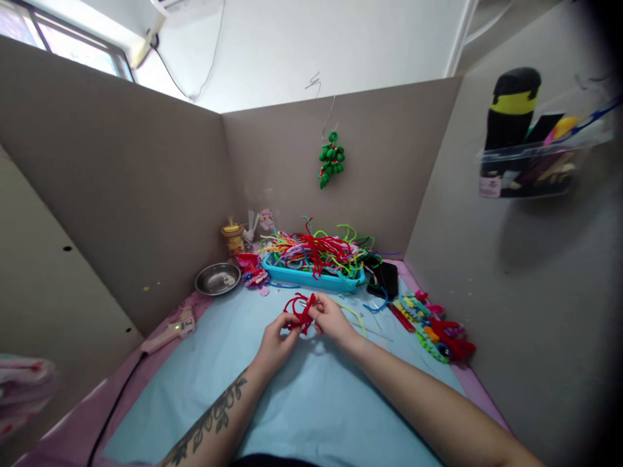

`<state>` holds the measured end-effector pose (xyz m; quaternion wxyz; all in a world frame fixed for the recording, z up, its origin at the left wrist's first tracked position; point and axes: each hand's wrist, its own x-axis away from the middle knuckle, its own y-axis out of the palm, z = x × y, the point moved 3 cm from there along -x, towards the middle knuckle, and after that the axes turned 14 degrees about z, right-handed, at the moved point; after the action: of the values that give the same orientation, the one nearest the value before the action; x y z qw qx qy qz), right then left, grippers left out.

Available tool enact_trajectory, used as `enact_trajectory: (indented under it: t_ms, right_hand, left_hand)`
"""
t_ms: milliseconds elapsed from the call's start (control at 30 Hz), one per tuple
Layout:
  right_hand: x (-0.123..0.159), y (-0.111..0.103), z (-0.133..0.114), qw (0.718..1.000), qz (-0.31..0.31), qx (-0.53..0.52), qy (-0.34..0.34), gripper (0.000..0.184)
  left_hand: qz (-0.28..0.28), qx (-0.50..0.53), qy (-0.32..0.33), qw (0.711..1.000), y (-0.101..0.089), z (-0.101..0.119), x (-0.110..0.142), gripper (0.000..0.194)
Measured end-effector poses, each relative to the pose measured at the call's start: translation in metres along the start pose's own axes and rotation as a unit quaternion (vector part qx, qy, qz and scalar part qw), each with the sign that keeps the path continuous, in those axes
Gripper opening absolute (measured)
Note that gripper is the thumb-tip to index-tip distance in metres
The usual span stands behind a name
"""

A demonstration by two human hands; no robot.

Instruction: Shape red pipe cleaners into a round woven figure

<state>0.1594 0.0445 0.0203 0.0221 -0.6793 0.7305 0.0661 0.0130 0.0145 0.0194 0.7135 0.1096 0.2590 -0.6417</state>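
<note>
Bent loops of red pipe cleaner [302, 316] are held up between my two hands, above the middle of the blue table cover. My left hand [277, 338] pinches the lower left part of the loops between thumb and fingers. On the other side, my right hand [331, 320] has its fingers closed on the right end of the red pipe cleaner. A small shiny spot shows among the loops near my right fingertips; I cannot make out what it is. A loose yellow-green pipe cleaner [357, 314] lies just beyond my right hand.
A blue tray [316, 280] heaped with coloured pipe cleaners stands at the back. Left of it are a metal bowl [205, 283] with white bits and a corded glue gun [170, 333]. A black phone [388, 279] and finished pipe-cleaner pieces [431, 327] lie right.
</note>
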Motion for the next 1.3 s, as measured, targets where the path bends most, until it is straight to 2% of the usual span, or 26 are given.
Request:
enact_trajectory:
  t_ms: [167,267,467,533,633,700,833,900,1100,1300]
  right_hand:
    - [0.008,0.004,-0.001,0.997,0.023,0.072,-0.036,0.031]
    - [0.009,0.004,-0.001,0.99,0.038,0.099,-0.097,0.036]
    - [0.011,-0.001,0.0,0.961,0.092,0.169,-0.2,0.051]
    - [0.016,-0.002,-0.006,0.933,0.093,0.209,-0.277,0.046]
    - [0.027,0.003,-0.013,0.867,0.021,0.3,-0.396,0.026]
    - [0.034,0.008,-0.014,0.819,-0.017,0.362,-0.445,0.021]
    - [0.04,0.014,-0.014,0.733,-0.011,0.435,-0.523,0.015]
    - [0.041,0.015,-0.015,0.698,-0.002,0.452,-0.555,0.016]
    - [0.044,0.016,-0.015,0.641,-0.031,0.449,-0.622,0.017]
    - [0.064,0.029,-0.014,0.581,-0.144,0.384,-0.703,0.015]
  left_hand:
    - [0.013,-0.007,-0.006,1.0,0.0,-0.002,0.0,0.008]
    - [0.028,0.035,-0.05,0.998,-0.001,-0.01,-0.003,0.011]
    - [0.111,0.145,-0.151,0.972,-0.007,-0.025,-0.01,0.022]
    - [0.125,0.155,-0.167,0.966,-0.009,-0.026,-0.012,0.023]
    - [0.125,0.163,-0.178,0.962,-0.009,-0.026,-0.011,0.023]
    - [0.117,0.17,-0.178,0.962,-0.007,-0.025,-0.01,0.023]
    - [0.086,0.187,-0.192,0.96,-0.001,-0.023,-0.008,0.023]
    - [0.074,0.193,-0.202,0.957,0.002,-0.023,-0.007,0.023]
    - [0.071,0.193,-0.199,0.958,0.002,-0.023,-0.007,0.022]
    - [0.105,0.19,-0.2,0.955,0.0,-0.029,-0.008,0.023]
